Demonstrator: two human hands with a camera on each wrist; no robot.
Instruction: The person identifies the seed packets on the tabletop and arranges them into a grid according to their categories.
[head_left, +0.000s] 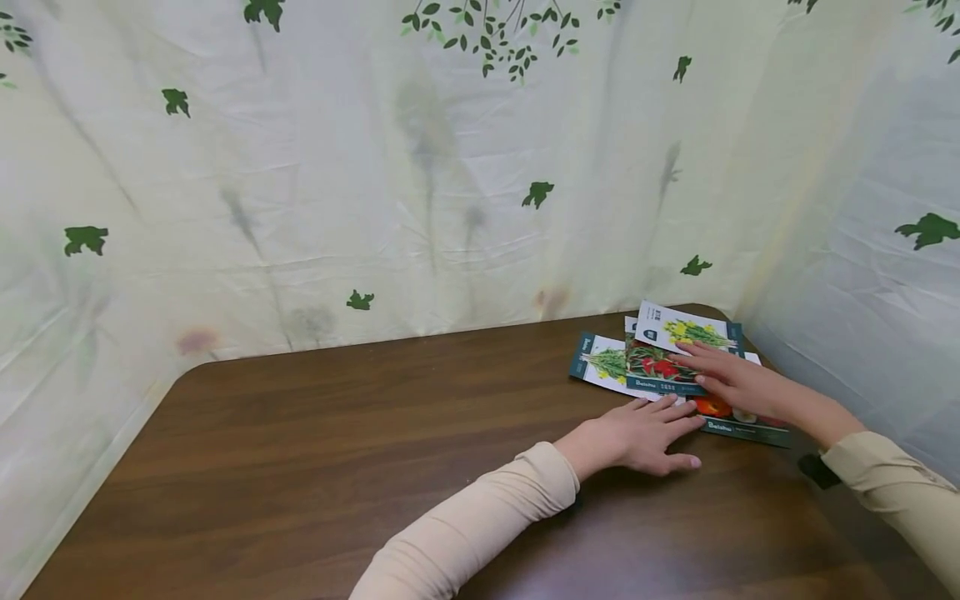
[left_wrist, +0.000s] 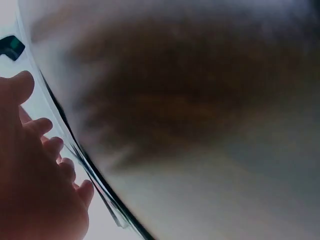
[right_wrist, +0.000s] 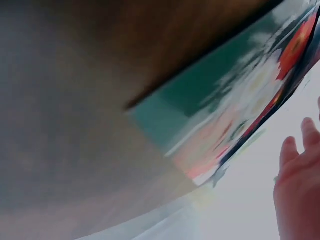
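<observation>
Glossy printed paper, banded in dark teal, makes up the small pile of flat, rectangular packets lying overlapped toward the tabletop's 2 o'clock corner. Uppermost is the yellow-flower packet (head_left: 678, 327), its long axis running from about 10 to 4 o'clock; it overlaps the red-pepper packet (head_left: 651, 367), whose teal band faces 6 o'clock. Out at 9 o'clock pokes the leafy-green packet (head_left: 600, 362), slanted likewise, and at 5 o'clock the orange-and-red packet (head_left: 746, 422) shows mainly its lower edge. From the left hand (head_left: 637, 435) the pile lies toward 1 o'clock, with the fingertips at its near edge; the right hand (head_left: 744, 382) is nearer, reaching over the pile toward 10 o'clock. Both hands have extended fingers and grip nothing; whether the right fingers press the paper, I cannot tell. Beneath stretches the tabletop (head_left: 322, 450), brown with dark wood-like grain and rounded far corners. Beige sleeves (head_left: 480, 525) wrinkle along the forearms, a small black object (head_left: 817, 471) sits by the right cuff, and toward 12 o'clock hangs a pale, creased curtain (head_left: 322, 183) printed with green leaves.
</observation>
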